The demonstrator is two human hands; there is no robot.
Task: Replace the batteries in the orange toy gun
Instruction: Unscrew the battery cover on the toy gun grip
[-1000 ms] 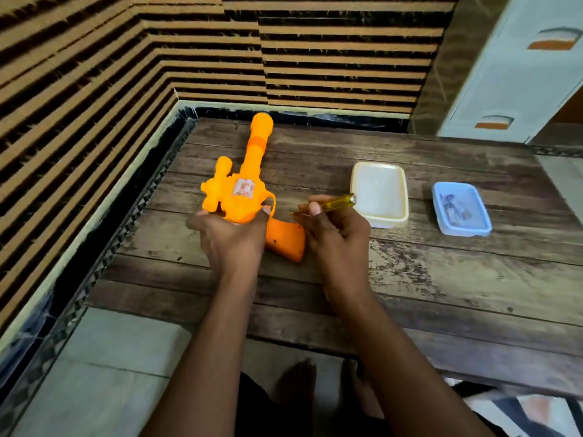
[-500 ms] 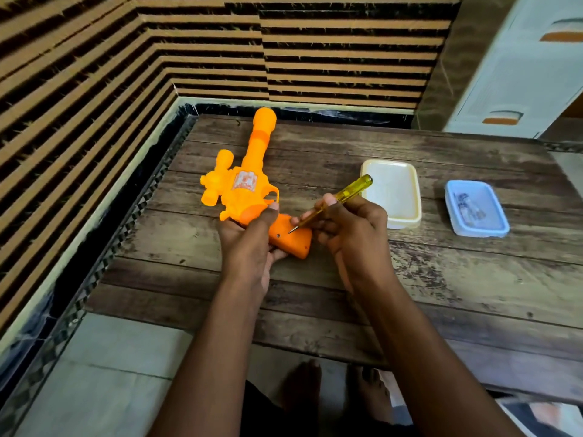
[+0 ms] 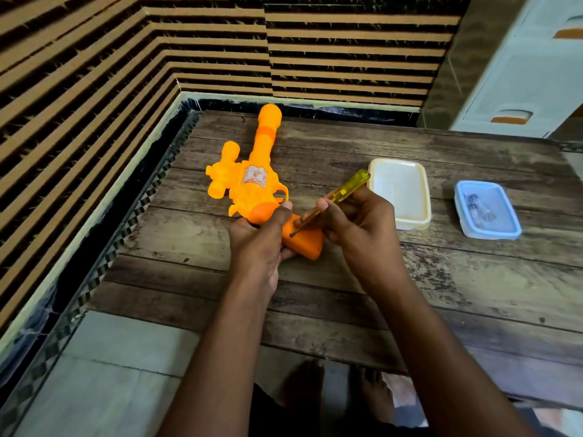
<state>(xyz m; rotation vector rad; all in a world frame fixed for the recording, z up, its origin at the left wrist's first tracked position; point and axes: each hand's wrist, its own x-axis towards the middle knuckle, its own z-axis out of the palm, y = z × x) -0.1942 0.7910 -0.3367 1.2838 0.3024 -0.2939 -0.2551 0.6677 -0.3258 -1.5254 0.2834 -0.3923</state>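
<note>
The orange toy gun (image 3: pixel 252 181) lies on the wooden table (image 3: pixel 473 279), its barrel pointing away towards the wall. My left hand (image 3: pixel 262 238) grips the gun where the body meets the handle. My right hand (image 3: pixel 356 222) pinches a screwdriver (image 3: pixel 340 197) with a clear yellow handle. The metal tip touches the top face of the orange handle (image 3: pixel 307 244), close to my left thumb.
A cream plastic tub (image 3: pixel 400 190) stands right of my right hand. Farther right is a blue tub (image 3: pixel 487 209) holding a few small items. A striped wall runs along the left and far sides. A pale drawer cabinet (image 3: pixel 530 74) stands at the back right.
My right hand has swung the screwdriver round and brought its tip down onto the gun's handle. My left hand slid from the gun's body towards the handle.
</note>
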